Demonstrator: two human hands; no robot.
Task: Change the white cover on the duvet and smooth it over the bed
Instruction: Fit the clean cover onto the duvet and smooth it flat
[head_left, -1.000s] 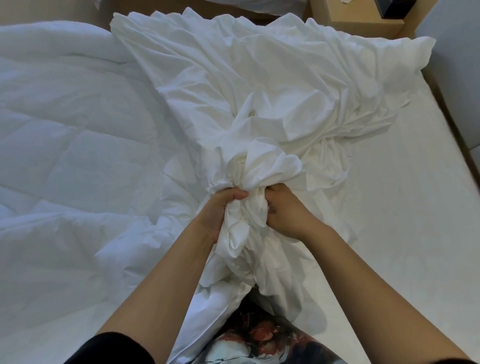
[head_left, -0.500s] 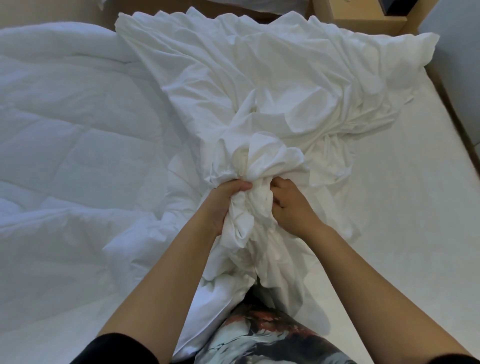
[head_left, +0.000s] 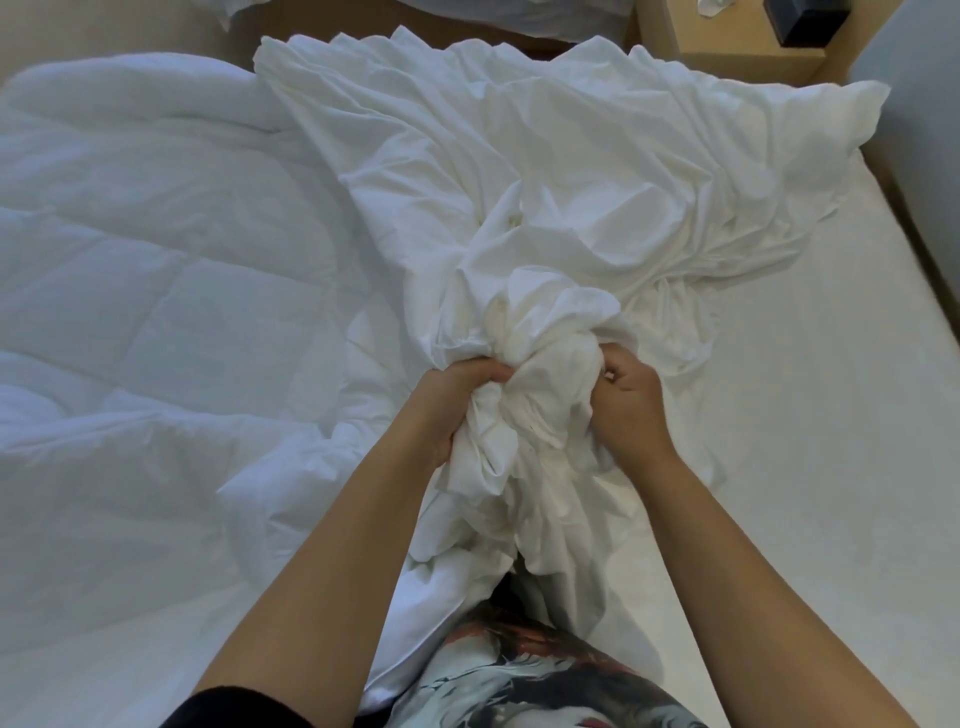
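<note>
A crumpled white duvet cover lies spread across the middle of the bed, its near end bunched into a thick wad. My left hand grips the left side of that wad and my right hand grips the right side, both with fingers curled into the cloth. The bare quilted white duvet lies heaped on the left half of the bed, partly under the cover's left edge. The bed's fitted sheet shows on the right.
A wooden bedside table with a black box stands at the top right. A grey wall runs along the bed's right side. White bedding lies beyond the bed's far edge at the top.
Both hands have gathered more of the cover into the wad. My right hand has shifted its grip slightly right, and the bunch between my hands is wider.
</note>
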